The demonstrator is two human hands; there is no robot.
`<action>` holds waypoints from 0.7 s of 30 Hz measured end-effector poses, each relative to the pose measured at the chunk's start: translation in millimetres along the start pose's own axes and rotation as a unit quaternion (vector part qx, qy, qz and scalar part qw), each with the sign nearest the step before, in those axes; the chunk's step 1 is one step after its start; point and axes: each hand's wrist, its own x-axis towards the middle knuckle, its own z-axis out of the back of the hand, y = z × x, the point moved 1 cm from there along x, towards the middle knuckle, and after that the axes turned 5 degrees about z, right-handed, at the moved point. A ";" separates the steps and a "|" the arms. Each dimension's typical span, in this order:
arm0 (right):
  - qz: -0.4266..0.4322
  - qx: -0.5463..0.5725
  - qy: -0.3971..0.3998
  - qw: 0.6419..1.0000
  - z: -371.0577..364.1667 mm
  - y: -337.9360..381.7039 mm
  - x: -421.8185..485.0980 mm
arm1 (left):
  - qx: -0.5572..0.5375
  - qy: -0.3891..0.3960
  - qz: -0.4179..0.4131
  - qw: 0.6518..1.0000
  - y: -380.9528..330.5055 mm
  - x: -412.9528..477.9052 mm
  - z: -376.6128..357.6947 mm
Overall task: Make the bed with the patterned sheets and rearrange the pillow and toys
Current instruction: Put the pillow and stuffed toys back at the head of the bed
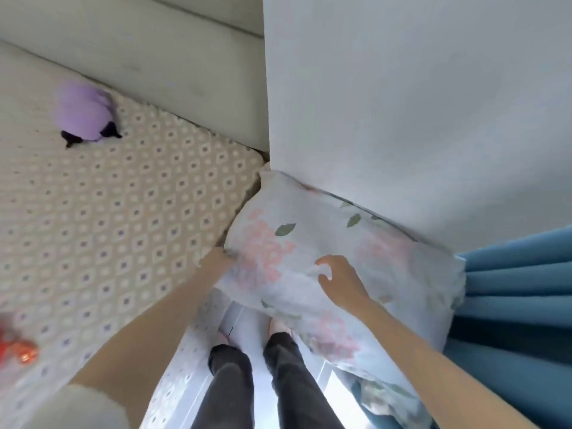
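**Your left hand (221,257) is buried at the edge of the floral pillow (309,230); your right hand (340,280) is spread loosely on top**

Your left forearm reaches across the corner of the bed to the pillow's left edge. The fingers there are hidden behind the fabric, so you cannot tell whether they grip it or only press against it. Your right hand lies over the middle of the pillow's upper face with the fingers apart and gently curved, holding nothing. Whether the fingertips touch the cloth or sit just above it is unclear.

At the far left edge, a blurred red-orange toy (18,351) lies on the patterned sheet (123,212). Further up the bed, a purple plush toy (83,114) with dark tips rests on the sheet, close to the pale padded headboard (154,57). The sheet, printed with small diamond shapes, covers the mattress to its corner and hangs down the side next to your legs (257,382).

The pillow is off the bed. It stands tilted in the gap beside the mattress corner, with its top edge leaning on the white wall (402,103) and its lower end down beside your right foot. It is pale, with pink blossoms and green leaves. To its right, the pillow's far side touches the folds of a blue curtain (510,289).
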 end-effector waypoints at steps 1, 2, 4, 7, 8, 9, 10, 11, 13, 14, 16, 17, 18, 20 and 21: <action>0.008 -0.008 0.000 1.000 0.8 4.5 1.2 | 0.017 -0.006 -0.011 1.000 -3.0 -5.6 6.0; 0.015 -0.017 -0.002 1.000 2.1 9.0 2.2 | 0.019 -0.010 -0.032 0.999 -7.8 -10.8 11.3; 0.021 -0.043 0.010 0.999 6.7 22.6 3.6 | 0.005 -0.018 -0.095 0.995 -22.8 -26.4 25.9; -0.012 -0.118 0.080 0.990 11.7 40.8 5.1 | 0.013 -0.034 -0.191 0.981 -56.0 -59.7 49.1; -0.024 -0.127 0.094 0.987 15.9 47.5 4.7 | -0.003 -0.042 -0.222 0.974 -70.2 -73.6 57.4; -0.035 -0.125 0.095 0.987 19.5 52.8 4.1 | -0.019 -0.049 -0.252 0.966 -86.6 -89.0 64.6; -0.044 -0.117 0.075 0.989 24.0 57.3 2.7 | -0.037 -0.050 -0.278 0.959 -104.0 -103.5 70.8; -0.050 -0.101 0.023 0.993 30.1 59.8 0.1 | -0.061 -0.046 -0.303 0.950 -120.4 -119.4 75.5; -0.043 -0.043 -0.131 0.990 53.6 60.0 -8.4 | -0.124 -0.006 -0.346 0.930 -152.4 -149.9 81.6; -0.021 -0.033 -0.213 0.976 69.3 58.7 -15.4 | -0.162 0.021 -0.361 0.918 -166.1 -164.5 83.4; -0.006 -0.073 -0.296 0.952 106.7 57.8 -33.9 | -0.219 0.064 -0.387 0.893 -186.0 -194.8 88.7; -0.006 -0.095 -0.314 0.945 125.1 60.1 -40.8 | -0.227 0.065 -0.407 0.882 -193.6 -207.7 93.3; -0.004 -0.114 -0.325 0.939 145.4 66.1 -46.9 | -0.231 0.052 -0.432 0.870 -201.2 -219.5 101.1; 0.034 -0.147 -0.358 0.921 181.1 91.2 -54.3 | -0.262 0.022 -0.468 0.844 -211.6 -239.8 127.2; 0.062 -0.165 -0.377 0.909 194.8 109.8 -56.8 | -0.291 0.010 -0.476 0.830 -213.7 -248.0 143.7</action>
